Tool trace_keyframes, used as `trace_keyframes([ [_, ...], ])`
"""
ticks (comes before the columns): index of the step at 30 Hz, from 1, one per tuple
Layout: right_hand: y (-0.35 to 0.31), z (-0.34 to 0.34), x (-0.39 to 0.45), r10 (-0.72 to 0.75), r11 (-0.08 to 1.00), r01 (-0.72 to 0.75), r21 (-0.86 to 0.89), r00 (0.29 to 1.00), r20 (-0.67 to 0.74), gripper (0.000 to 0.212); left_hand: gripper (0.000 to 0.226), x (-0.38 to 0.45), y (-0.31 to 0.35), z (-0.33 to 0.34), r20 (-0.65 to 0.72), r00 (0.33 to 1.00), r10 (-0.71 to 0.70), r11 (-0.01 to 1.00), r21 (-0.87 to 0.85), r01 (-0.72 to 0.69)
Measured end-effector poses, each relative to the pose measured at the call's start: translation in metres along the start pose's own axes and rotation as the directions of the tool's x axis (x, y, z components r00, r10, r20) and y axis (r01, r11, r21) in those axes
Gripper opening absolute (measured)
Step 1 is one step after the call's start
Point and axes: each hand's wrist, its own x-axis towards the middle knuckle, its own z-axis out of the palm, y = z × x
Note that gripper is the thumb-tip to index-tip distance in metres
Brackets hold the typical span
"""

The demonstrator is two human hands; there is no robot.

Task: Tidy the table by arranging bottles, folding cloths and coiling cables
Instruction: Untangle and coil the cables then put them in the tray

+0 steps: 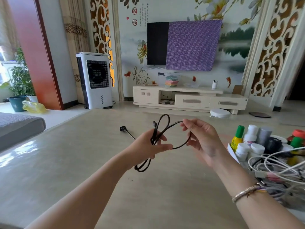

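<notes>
Two hands raised above a pale glossy table (pixel 82 162), one black cable (pixel 179 146) strung between them. Left hand (pixel 146 146): fingers curled loosely round a bundle of gathered loops, thumb laid across them, one loop hanging below the palm and another standing up above the fist. Right hand (pixel 201 139): thumb and forefinger pinching the cable at the top of a wide loop, remaining fingers relaxed and slightly spread; beaded bracelet (pixel 247 192) on that wrist. Loose end of the cable trailing back from the left hand to a black plug (pixel 123 129) lying flat on the table, well apart from both hands. At the right edge of the table, a cluster of small bottles (pixel 250 139): one yellow with a green cap, several white with white caps, one grey, others red and green, standing upright and close together. Just in front of them, a tangled heap of white and grey cables (pixel 280 172), partly cut off by the frame. Beyond the table: low cream cabinet (pixel 189 100) against the wall, television (pixel 157 43) half draped with a purple cloth (pixel 193 45), white air cooler (pixel 95 80) on the left, potted plant (pixel 21 76) by the window.
</notes>
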Motion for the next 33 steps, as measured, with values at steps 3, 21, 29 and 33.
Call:
trace_keyframes([
  [3, -0.001, -0.003, 0.001, -0.038, 0.999, 0.038, -0.016, 0.999, 0.029, 0.020, 0.023, 0.000, -0.001, 0.000, 0.081, 0.997, -0.012, 0.990, -0.140, 0.023],
  [21, 0.018, -0.005, 0.011, -0.176, 0.984, 0.178, -0.006, 0.973, -0.150, 0.017, 0.020, -0.006, 0.009, -0.003, 0.274, 0.960, 0.061, 0.908, -0.415, 0.061],
  [29, 0.022, 0.000, 0.006, -0.098, 0.995, 0.096, -0.019, 0.988, -0.117, 0.006, 0.014, -0.009, 0.018, -0.001, 0.318, 0.945, 0.075, 0.866, -0.490, 0.096],
  [33, 0.020, 0.002, 0.007, -0.082, 0.996, 0.077, -0.054, 0.991, -0.106, 0.010, 0.016, -0.006, 0.017, 0.002, 0.002, 0.980, 0.199, 0.980, 0.021, -0.199],
])
